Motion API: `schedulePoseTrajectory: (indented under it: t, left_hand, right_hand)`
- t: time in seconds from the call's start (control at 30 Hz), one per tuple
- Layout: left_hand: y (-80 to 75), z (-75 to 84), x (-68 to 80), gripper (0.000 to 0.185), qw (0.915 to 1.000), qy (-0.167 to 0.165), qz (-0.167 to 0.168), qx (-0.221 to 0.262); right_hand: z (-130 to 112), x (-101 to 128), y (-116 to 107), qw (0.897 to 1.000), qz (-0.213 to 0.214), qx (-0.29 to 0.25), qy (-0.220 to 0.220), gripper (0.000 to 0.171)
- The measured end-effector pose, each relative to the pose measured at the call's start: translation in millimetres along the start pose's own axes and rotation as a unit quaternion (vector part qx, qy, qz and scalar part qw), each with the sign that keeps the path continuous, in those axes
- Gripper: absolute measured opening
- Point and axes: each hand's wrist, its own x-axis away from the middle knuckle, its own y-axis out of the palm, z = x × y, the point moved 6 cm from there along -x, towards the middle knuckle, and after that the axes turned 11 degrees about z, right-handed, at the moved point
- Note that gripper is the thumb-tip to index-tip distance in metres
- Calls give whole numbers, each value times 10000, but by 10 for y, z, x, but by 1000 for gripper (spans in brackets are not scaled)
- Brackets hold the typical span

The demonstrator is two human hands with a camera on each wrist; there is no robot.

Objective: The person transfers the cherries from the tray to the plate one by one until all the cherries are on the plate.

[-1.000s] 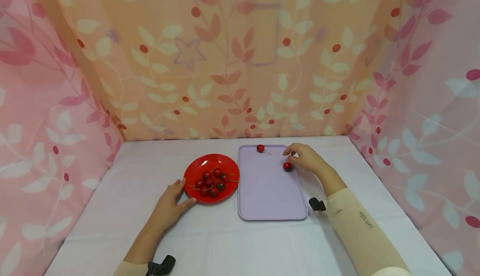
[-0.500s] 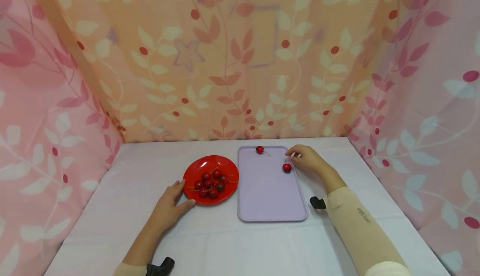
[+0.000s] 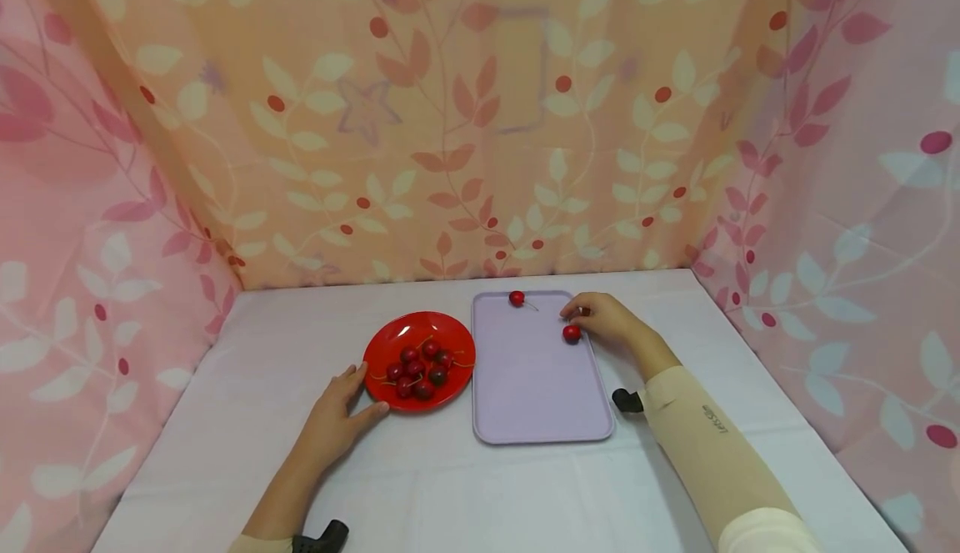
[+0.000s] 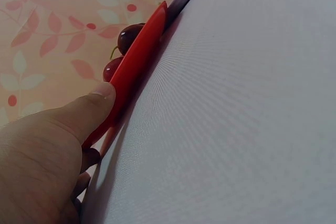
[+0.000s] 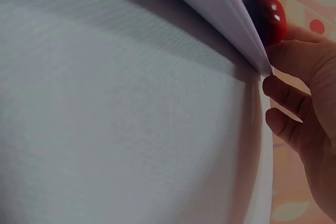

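The left hand (image 3: 337, 415) rests flat on the white-clothed table (image 3: 450, 486), thumb against the round red plastic plate (image 3: 390, 336) of dark cherries, likely steadying it. The right hand (image 3: 607, 319), fingers curled, touches a glossy red cherry (image 3: 572, 333) lying at the right edge of the lilac rectangular tray (image 3: 536, 386); whether the fingers pinch it cannot be determined.

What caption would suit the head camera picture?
Left hand steadies a red plate of cherries; right hand rests beside a cherry on the tray.

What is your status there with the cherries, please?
Left hand rests against red plate. Right hand touches cherry on lilac tray. Nothing blocking.
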Motion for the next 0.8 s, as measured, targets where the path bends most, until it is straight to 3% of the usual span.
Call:
schedulePoseTrajectory:
  t: [0.3,0.5,0.8]
  left_hand:
    - [38,-66,43,98,10000,-57,18,42]
    - [21,-27,23,97,10000,34,53,-32]
    - [-16,12,6,95,9999,91,58,-80]
  right_hand:
    - [59,-27,67,9998,-81,166,-37,10]
    - [31,-25,40,9994,24,318,98,7]
    - [-74,97,27,9988,341,2,339,9]
